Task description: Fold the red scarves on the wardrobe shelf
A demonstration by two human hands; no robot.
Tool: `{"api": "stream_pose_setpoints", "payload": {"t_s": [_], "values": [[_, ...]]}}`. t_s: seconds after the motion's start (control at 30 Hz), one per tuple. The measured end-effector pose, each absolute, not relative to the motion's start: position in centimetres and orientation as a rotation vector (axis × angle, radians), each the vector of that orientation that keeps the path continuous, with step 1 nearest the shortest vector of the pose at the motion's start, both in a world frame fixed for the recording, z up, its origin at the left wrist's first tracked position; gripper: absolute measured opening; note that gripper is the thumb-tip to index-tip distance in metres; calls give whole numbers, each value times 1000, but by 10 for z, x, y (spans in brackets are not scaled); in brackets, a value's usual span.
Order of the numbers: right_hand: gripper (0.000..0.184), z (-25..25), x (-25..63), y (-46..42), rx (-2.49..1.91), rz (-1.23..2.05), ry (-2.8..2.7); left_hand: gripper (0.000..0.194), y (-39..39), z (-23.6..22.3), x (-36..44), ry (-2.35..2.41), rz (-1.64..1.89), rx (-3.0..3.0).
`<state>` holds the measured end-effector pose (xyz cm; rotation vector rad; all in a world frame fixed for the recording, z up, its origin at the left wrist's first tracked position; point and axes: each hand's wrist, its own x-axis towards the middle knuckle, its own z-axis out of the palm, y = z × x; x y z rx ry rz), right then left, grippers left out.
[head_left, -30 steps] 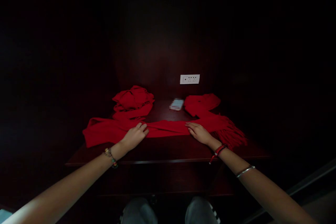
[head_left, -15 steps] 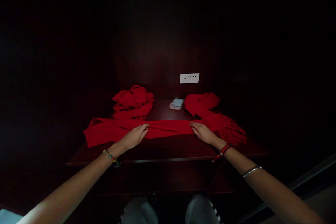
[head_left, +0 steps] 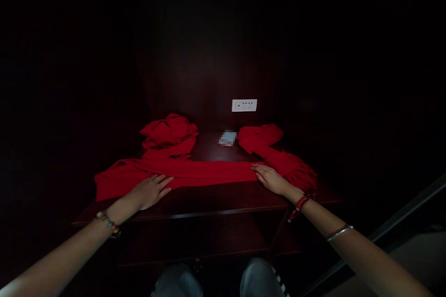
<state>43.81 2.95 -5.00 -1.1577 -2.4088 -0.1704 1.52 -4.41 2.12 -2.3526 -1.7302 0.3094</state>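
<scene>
1. Left wrist: multicoloured beaded bracelet
2. Right wrist: red cord bracelet with loose end
3. Right forearm: slim silvery bangle
4. Greyish trousers, black-and-white checks down one side

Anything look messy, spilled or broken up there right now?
The red heap at the back left looks crumpled beside the flatter red strip in front. The pale item is pixelated, so I can't judge it. I see no spill or damage.
</scene>
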Motion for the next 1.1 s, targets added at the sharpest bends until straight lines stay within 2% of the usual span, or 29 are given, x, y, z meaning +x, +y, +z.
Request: {"api": "stream_pose_setpoints", "payload": {"t_s": [0.13, 0.23, 0.4, 0.53, 0.63, 0.73, 0.9, 1.1], "values": [[37, -39, 434, 25, -1083, -163, -2483, 27, -49, 46, 63, -1610, 252, -2282], [38, -26, 425, 18, -1003, -170, -2530, 24, -35, 49, 82, -1376, 137, -2319], [29, -12, 403, 7, -982, -260, -2632, 32, -4, 37, 59, -1366, 236, -2312], [25, -9, 399, 7, -1108, -393, -2651, 29, -4, 46, 34, -1447, 206, -2201], [29, -10, 404, 10, -1123, -501, -2623, 32, -20, 52, 25, -1430, 102, -2145], [31, -17, 410, 13, -1060, -564, -2648, 34, -37, 40, 19, -1333, 135, -2215], [32, -30, 417, 16, -1004, -511, -2668, 43, -48, 11, 13, -1349, 218, -2301], [40, -29, 417, 13, -1002, -495, -2675, 44, -46, 15, 14, -1449, 136, -2296]]}}
